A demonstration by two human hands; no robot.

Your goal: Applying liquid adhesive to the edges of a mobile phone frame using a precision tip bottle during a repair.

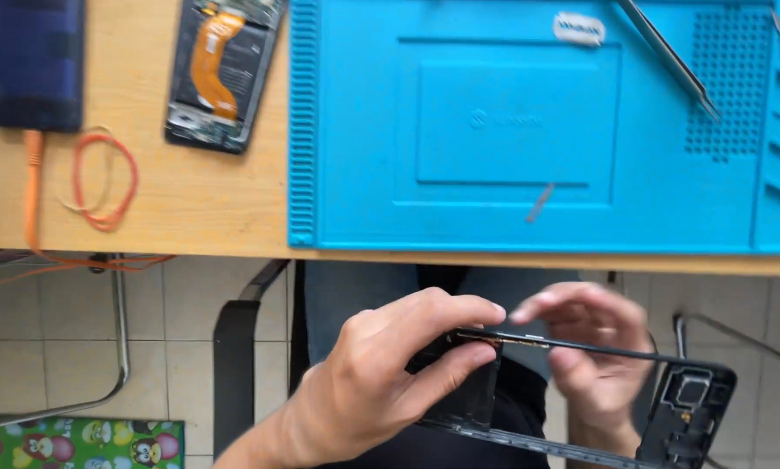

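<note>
My left hand (390,369) pinches the near end of a black phone frame (685,408) between thumb and forefinger, below the desk edge and over my lap. My right hand (594,347) is behind the frame, its fingers curled around the thin top rail. The frame's camera cut-out end points to the lower right. A dark panel hangs under my left fingers, partly hidden by the hand.
A blue ribbed work mat (529,130) covers the wooden desk (199,208). An opened phone with an orange flex cable (220,69) lies at top left, beside a dark phone (38,61) with an orange cord (99,182). Metal tweezers (668,56) rest on the mat.
</note>
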